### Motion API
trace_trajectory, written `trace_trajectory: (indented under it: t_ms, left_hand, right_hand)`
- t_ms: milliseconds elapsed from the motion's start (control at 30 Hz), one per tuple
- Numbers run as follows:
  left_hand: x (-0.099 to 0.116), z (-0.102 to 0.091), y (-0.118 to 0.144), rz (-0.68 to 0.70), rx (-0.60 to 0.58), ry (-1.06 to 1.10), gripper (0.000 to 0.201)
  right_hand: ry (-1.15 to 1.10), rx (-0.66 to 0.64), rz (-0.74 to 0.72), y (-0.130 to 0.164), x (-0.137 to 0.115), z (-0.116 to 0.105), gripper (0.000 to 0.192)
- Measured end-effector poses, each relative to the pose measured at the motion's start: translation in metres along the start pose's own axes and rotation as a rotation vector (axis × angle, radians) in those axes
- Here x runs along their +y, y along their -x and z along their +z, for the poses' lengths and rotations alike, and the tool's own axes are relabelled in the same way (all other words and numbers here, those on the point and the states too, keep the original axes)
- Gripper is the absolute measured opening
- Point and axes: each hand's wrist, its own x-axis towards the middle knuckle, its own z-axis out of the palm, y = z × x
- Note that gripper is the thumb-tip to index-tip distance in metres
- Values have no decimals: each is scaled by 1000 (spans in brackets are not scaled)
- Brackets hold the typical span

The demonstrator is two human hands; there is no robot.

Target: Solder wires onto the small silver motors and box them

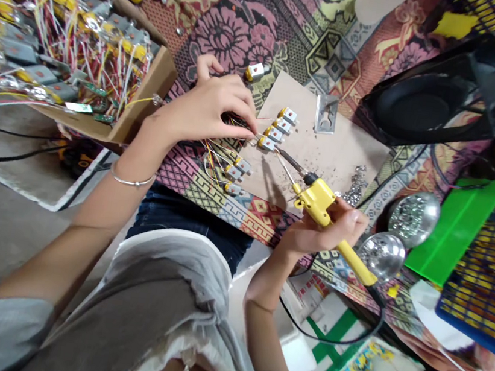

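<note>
Right hand [328, 226] closed around the yellow handle of a soldering iron [318, 200], thumb on top; the dark tip points up and left and meets the nearest of a row of small motors [267, 144] lying on a tan board [347, 150]. A thin strand of solder runs alongside the tip. Left hand [214, 108] bent over the same spot, fingers pinched narrow on thin wires [215, 151] just beside that motor; what exactly the fingertips grip is hidden by the hand. A bangle [132, 181] sits on the left wrist. Three motors in the upper row lie side by side, touching or nearly so; three more sit lower left at the board's edge, wires trailing from them. One loose motor [255, 72] lies apart, above the board on the patterned mat [249, 33]. A small metal bracket [326, 114] rests at the board's upper edge. Left of the hands, a cardboard box [150, 90] full of wired motors, red, white and yellow leads tangled. To the right, a black fan [436, 101], two shiny reflectors [398, 236], a green tray [461, 226] and a blue-and-yellow basket [490, 278]. The iron's black cord [346, 338] loops down below the right hand.
</note>
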Motion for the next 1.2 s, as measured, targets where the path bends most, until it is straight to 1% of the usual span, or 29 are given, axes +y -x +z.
trace_trajectory:
  t_ms: [167, 267, 467, 733, 867, 1033, 1200]
  left_hand:
    - [-2, 2, -2, -31, 8, 17, 16]
    - [-2, 5, -2, -32, -1, 21, 15]
    - [2, 9, -1, -18, -2, -6, 12]
    - [8, 11, -2, -14, -37, -42, 10]
    - [8, 13, -2, 17, -38, -86, 10]
    - [5, 17, -2, 81, -11, -165, 16]
    - [4, 15, -2, 118, -8, -212, 19]
  right_hand:
    - [113, -27, -16, 3, 2, 0, 32]
    - [143, -45, -15, 5, 3, -2, 35]
    - [130, -74, -26, 7, 5, -3, 31]
    - [76, -48, -45, 7, 6, 0, 28]
    - [48, -55, -47, 7, 7, -1, 28]
    - [49, -59, -105, 5, 12, -1, 33]
    - [83, -65, -131, 3, 14, -1, 33]
